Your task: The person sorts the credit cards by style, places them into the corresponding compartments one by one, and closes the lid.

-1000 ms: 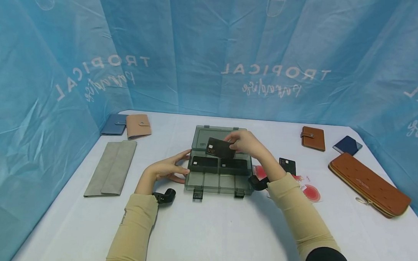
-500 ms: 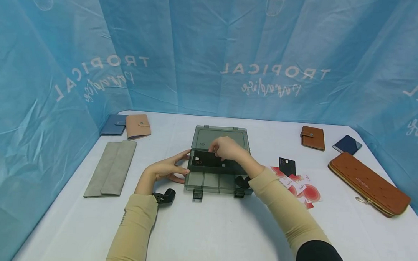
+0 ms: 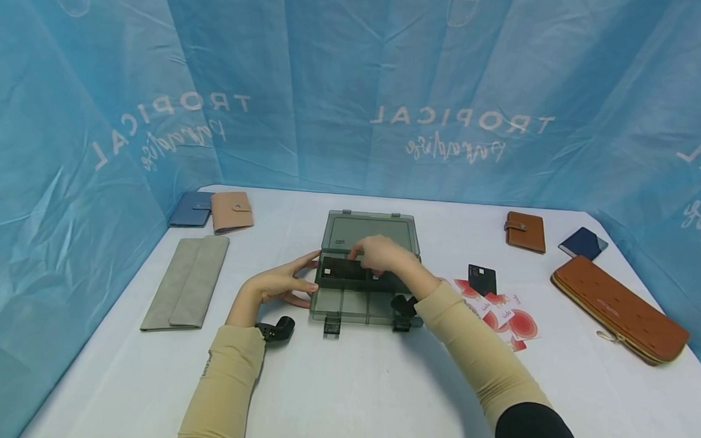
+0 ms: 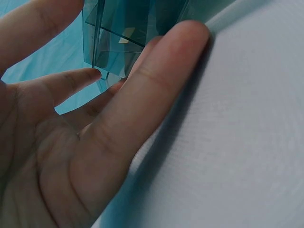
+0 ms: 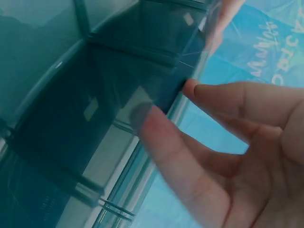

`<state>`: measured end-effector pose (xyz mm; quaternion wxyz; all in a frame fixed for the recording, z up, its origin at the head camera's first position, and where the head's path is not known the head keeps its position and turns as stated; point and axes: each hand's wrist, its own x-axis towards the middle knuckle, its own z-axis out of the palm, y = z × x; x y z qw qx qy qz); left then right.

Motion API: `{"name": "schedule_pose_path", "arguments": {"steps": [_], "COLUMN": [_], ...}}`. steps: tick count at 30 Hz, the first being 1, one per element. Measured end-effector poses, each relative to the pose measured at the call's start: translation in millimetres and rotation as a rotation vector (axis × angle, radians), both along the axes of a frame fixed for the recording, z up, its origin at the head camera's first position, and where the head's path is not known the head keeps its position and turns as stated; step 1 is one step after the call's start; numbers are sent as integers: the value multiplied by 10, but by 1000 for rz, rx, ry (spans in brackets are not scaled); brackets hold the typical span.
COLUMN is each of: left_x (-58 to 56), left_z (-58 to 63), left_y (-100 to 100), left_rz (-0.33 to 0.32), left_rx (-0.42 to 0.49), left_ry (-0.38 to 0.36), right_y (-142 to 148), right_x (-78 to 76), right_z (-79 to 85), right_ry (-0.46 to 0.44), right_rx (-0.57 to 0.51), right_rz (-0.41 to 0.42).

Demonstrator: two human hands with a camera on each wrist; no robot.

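One green organizer box point(image 3: 353, 305) could skid if the left hand point(image 3: 280, 283), fingers spread wide at its side, braces poorly. Right hand point(image 3: 380, 252) has thumb and index apart, index tip at the black card point(image 3: 336, 267) in the left middle compartment point(image 3: 341, 285); lopsided pressure might jam it.

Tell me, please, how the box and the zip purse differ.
The box is see-through grey-green; the zip purse is opaque brown. The box lies open; the purse looks zipped shut. The left hand touches the box; no hand touches the purse. Both lie on the white table.
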<state>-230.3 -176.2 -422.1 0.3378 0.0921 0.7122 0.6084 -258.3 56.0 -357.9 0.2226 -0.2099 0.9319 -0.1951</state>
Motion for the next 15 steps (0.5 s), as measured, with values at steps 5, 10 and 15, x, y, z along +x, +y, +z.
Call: {"name": "schedule_pose_path", "arguments": {"steps": [5,10,15], "left_x": [-10,-2,4], "left_z": [4,13,14], "left_y": [-6,-3,1], "left_rz": [-1,-2,-3], "left_rx": [-4,-7,-7], "left_ry": [1,3,3], "right_y": [28,107,273], "right_x": [-20,-51,-20], "right_z": [34,14,49], "right_ry": [-137,-277,-269], "right_rx": [27,-27,-121], "right_rz": [-13,-30,-8]}}
